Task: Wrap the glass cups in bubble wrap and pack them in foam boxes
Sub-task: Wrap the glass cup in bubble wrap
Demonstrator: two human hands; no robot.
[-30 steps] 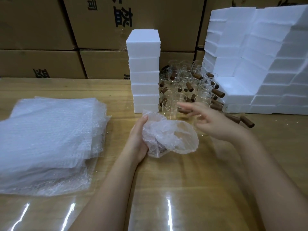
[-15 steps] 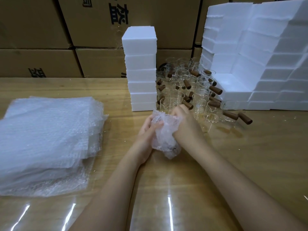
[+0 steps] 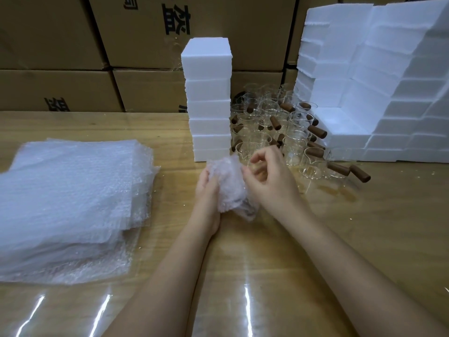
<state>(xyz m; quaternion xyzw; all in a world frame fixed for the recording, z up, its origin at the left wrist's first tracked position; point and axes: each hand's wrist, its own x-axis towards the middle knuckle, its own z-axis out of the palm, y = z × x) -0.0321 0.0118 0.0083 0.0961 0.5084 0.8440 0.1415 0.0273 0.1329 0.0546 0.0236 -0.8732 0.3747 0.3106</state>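
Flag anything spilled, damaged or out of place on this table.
Only small things: white foam crumbs lie scattered on the wooden table near the stacked white foam boxes, whose edges look ragged. No clear glass cups look broken.

A light wooden table [image 3: 364,234] with visible grain fills the lower part of the view. Its surface is glossy, and bright streaks of light reflect near its near edge. Behind its far edge, large brown cardboard boxes [image 3: 56,32] stand stacked in 2 visible rows, edge to edge. Black characters [image 3: 176,19] are printed on several fronts, partly cut off.
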